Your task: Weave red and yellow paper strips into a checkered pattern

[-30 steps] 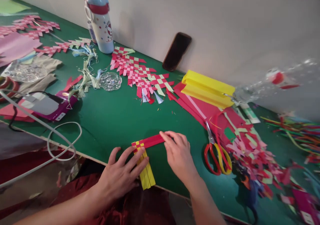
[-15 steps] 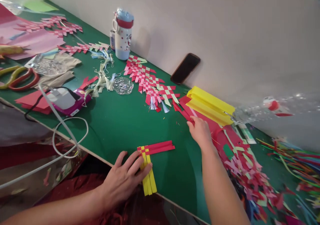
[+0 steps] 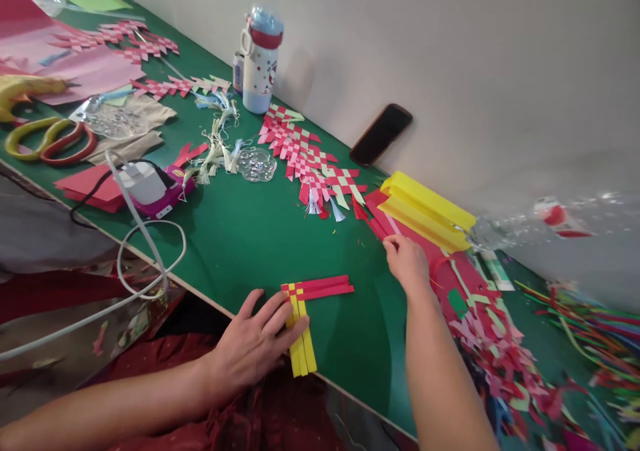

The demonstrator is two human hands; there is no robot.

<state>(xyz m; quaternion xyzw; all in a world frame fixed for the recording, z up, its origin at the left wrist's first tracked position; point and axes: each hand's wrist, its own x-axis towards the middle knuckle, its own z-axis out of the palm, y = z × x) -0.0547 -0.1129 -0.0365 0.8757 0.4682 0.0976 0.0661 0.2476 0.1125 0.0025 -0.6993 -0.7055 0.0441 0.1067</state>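
Observation:
Near the table's front edge my left hand (image 3: 263,334) lies with its fingers stretched out over a piece of woven paper strips (image 3: 303,344). Yellow strips run toward me from its small checked corner, and red strips point right. My right hand (image 3: 407,261) reaches farther off, thumb and fingers pinched on the end of a red paper strip (image 3: 379,228). That strip lies beside a red paper sheet (image 3: 417,227). A folded yellow paper (image 3: 430,211) rests just beyond the right hand.
Finished woven fish-like pieces (image 3: 305,157) lie along the wall near a drink bottle (image 3: 263,64) and a phone (image 3: 381,134). Scissors (image 3: 50,141), a charger with a white cable (image 3: 145,184) and a bead dish (image 3: 257,164) are at left. Paper scraps (image 3: 500,344) cover the right.
The view has shifted slightly, so things appear a little to the right. My right hand remains at the red strip, and my left hand stays on the woven piece.

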